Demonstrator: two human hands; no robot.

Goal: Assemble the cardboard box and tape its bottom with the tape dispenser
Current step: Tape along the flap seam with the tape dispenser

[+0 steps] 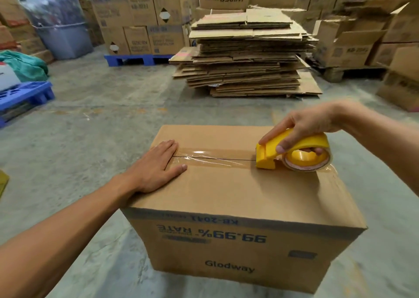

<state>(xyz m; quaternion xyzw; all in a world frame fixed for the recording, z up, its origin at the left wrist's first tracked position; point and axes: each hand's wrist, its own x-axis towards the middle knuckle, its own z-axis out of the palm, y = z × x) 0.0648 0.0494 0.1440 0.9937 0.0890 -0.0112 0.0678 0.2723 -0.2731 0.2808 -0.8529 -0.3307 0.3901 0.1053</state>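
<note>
A brown cardboard box [238, 198] stands upside down on the concrete floor, its print inverted, its bottom flaps closed and facing up. A strip of clear tape [213, 159] runs along the centre seam. My left hand [156, 166] lies flat with straight fingers on the left end of the tape and the flaps. My right hand [301, 127] grips a yellow tape dispenser [292, 154] that rests on the seam near the box's right edge. Its roll sits at the right, with tape running over that edge.
A tall stack of flattened cartons [247, 53] lies on the floor behind the box. Blue pallets [25, 96] sit at left, with stacked boxes [140, 16] on another pallet at the back. More cartons [353, 39] stand at right. A grey bin [65, 37] stands back left.
</note>
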